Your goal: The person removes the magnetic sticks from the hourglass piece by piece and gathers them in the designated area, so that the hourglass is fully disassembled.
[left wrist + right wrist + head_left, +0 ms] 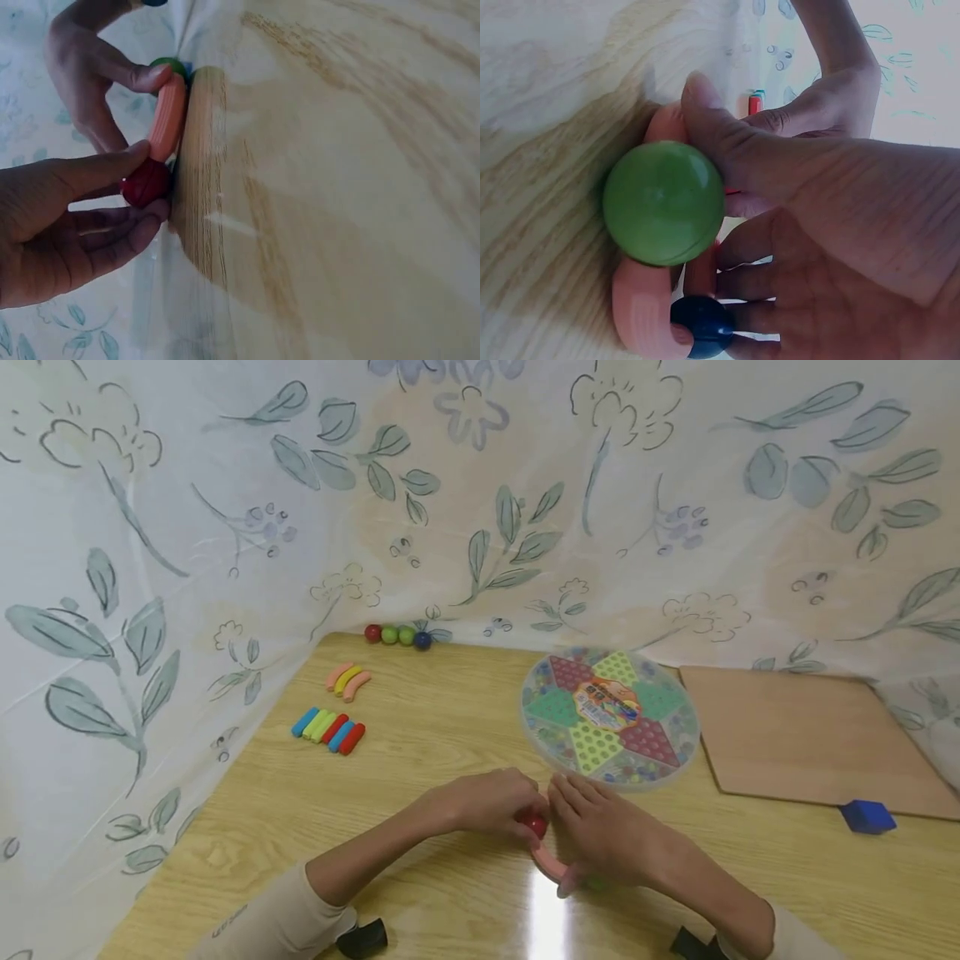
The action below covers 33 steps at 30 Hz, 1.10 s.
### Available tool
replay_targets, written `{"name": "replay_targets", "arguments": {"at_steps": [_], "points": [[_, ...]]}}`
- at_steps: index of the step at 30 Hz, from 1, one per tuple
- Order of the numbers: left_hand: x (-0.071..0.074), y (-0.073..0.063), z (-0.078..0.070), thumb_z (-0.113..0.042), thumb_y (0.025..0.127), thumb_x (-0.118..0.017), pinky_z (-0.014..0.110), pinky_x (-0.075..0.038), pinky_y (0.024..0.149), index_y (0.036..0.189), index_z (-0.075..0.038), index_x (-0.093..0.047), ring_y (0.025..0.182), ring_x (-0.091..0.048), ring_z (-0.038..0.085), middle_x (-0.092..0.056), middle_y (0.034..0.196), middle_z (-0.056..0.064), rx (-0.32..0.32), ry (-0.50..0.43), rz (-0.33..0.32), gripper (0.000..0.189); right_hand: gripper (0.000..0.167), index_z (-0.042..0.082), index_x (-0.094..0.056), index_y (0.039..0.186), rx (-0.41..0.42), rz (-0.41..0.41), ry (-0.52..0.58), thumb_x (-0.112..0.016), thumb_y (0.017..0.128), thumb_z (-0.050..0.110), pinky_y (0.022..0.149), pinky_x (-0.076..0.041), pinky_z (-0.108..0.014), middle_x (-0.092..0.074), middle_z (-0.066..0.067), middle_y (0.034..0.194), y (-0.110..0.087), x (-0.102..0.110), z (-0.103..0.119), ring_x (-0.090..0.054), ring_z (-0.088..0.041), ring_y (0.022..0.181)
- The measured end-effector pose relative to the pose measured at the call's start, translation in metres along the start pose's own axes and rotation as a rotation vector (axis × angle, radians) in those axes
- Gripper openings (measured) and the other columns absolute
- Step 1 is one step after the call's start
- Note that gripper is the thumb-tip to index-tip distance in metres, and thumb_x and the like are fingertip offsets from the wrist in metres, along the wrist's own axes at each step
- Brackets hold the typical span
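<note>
My left hand [495, 802] pinches a red ball [146, 184] between thumb and fingers. The thumb lies where the ball meets a curved pink stick [550, 864]. At that stick's other end is a green ball [664, 202]. My right hand [611, 839] grips the curved pink stick, with the thumb on it near the green ball and the fingers stretched along the far side. In the right wrist view, another curved pink piece [641, 300] runs from the green ball to a dark blue ball [703, 326]. A reddish rod [700, 274] beside the fingers is partly hidden.
At the table's left lie several short coloured rods [328, 729] and curved pieces [348, 682]. A row of balls [397, 635] lines the back edge. Beyond the hands are a round star-patterned game board [551, 706], a brown board [802, 735] and a blue block [867, 817].
</note>
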<state>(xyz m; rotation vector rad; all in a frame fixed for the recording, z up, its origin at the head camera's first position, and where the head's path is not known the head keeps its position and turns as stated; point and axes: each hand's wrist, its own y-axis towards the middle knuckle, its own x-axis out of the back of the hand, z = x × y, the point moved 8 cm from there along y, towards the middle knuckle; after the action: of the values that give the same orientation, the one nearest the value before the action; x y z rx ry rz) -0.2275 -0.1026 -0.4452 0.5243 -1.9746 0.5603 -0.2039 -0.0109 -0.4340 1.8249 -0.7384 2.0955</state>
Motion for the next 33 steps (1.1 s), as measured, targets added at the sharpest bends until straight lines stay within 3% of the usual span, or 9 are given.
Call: {"name": "replay_targets", "arguments": {"at_steps": [10, 15, 18, 23, 29, 33], "points": [[0.000, -0.003, -0.004, -0.025, 0.092, -0.082, 0.007, -0.041, 0.071, 0.098, -0.014, -0.078, 0.075, -0.051, -0.001, -0.073, 0.090, -0.003, -0.049, 0.062, 0.016, 0.013, 0.112, -0.010, -0.042, 0.153, -0.045, 0.017, 0.008, -0.078, 0.078, 0.065, 0.123, -0.035, -0.056, -0.041, -0.029, 0.162, 0.002, -0.002, 0.000, -0.039, -0.045, 0.153], [0.001, -0.008, 0.001, -0.021, 0.092, -0.081, 0.007, -0.041, 0.071, 0.107, -0.014, -0.079, 0.078, -0.053, -0.001, -0.074, 0.096, 0.000, -0.005, 0.087, 0.015, 0.017, 0.113, -0.010, -0.044, 0.152, -0.071, 0.024, -0.020, -0.083, 0.075, 0.063, 0.123, -0.035, -0.055, -0.041, -0.029, 0.162, 0.004, -0.006, -0.004, -0.039, -0.045, 0.153], [0.000, -0.010, 0.004, -0.017, 0.091, -0.081, 0.007, -0.042, 0.070, 0.115, -0.013, -0.078, 0.078, -0.053, -0.002, -0.074, 0.099, 0.001, 0.017, 0.067, 0.004, 0.025, 0.112, -0.009, -0.041, 0.154, -0.066, 0.031, 0.009, -0.078, 0.079, 0.066, 0.124, -0.034, -0.056, -0.038, -0.028, 0.164, 0.002, -0.006, -0.004, -0.036, -0.045, 0.154], [-0.001, -0.011, 0.001, -0.015, 0.089, -0.081, 0.007, -0.038, 0.065, 0.117, -0.009, -0.078, 0.072, -0.047, -0.002, -0.073, 0.094, 0.004, -0.022, 0.071, -0.052, 0.029, 0.105, -0.008, -0.045, 0.152, -0.049, -0.011, -0.010, -0.065, 0.087, 0.071, 0.122, -0.037, -0.056, -0.042, -0.028, 0.162, 0.000, -0.004, -0.004, -0.040, -0.045, 0.152], [-0.001, -0.011, 0.002, -0.015, 0.084, -0.081, 0.007, -0.032, 0.058, 0.099, -0.011, -0.078, 0.065, -0.041, -0.003, -0.064, 0.080, -0.002, 0.015, 0.075, -0.118, 0.016, 0.070, -0.008, -0.053, 0.146, -0.034, -0.080, -0.159, -0.073, 0.097, 0.037, 0.115, -0.046, -0.052, -0.053, -0.026, 0.154, 0.003, -0.004, 0.000, -0.051, -0.041, 0.145], [-0.001, -0.013, 0.003, -0.014, 0.082, -0.081, 0.007, -0.033, 0.058, 0.100, -0.011, -0.078, 0.064, -0.041, -0.003, -0.064, 0.080, -0.002, 0.039, 0.062, -0.123, 0.018, 0.075, -0.009, -0.051, 0.148, -0.058, -0.048, -0.110, -0.073, 0.096, 0.041, 0.117, -0.044, -0.054, -0.050, -0.027, 0.156, 0.006, -0.006, -0.002, -0.048, -0.042, 0.147]]}}
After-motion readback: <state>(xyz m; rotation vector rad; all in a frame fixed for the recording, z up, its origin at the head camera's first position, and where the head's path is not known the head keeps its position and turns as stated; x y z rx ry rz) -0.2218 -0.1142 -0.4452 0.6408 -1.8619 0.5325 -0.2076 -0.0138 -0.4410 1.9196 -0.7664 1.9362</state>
